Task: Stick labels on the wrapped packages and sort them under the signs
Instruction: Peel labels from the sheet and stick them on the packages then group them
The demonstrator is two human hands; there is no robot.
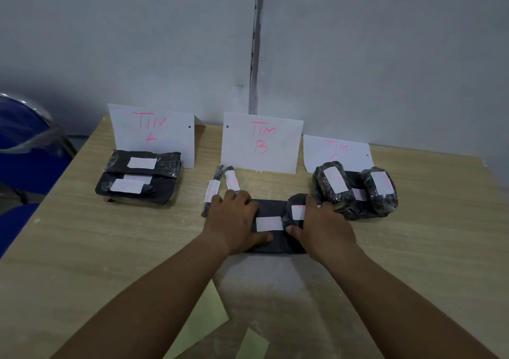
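A flat black wrapped package (271, 238) with a white label lies on the wooden table (110, 248) below the TIM B sign (261, 142). My left hand (234, 218) grips its left end. My right hand (321, 227) holds its right end and touches a rounded black labelled package (296, 209) resting on it. Two thin labelled packages (220, 187) lie just left of my hands. Under the TIM A sign (151, 134) sit stacked flat labelled packages (139, 178). Rounded labelled packages (355, 189) sit under the TIM C sign (337, 152).
Pale green paper sheets (203, 320) lie at the table's near edge between my forearms. A blue chair (26, 149) stands off the table's left side. A grey wall (358, 55) rises directly behind the signs.
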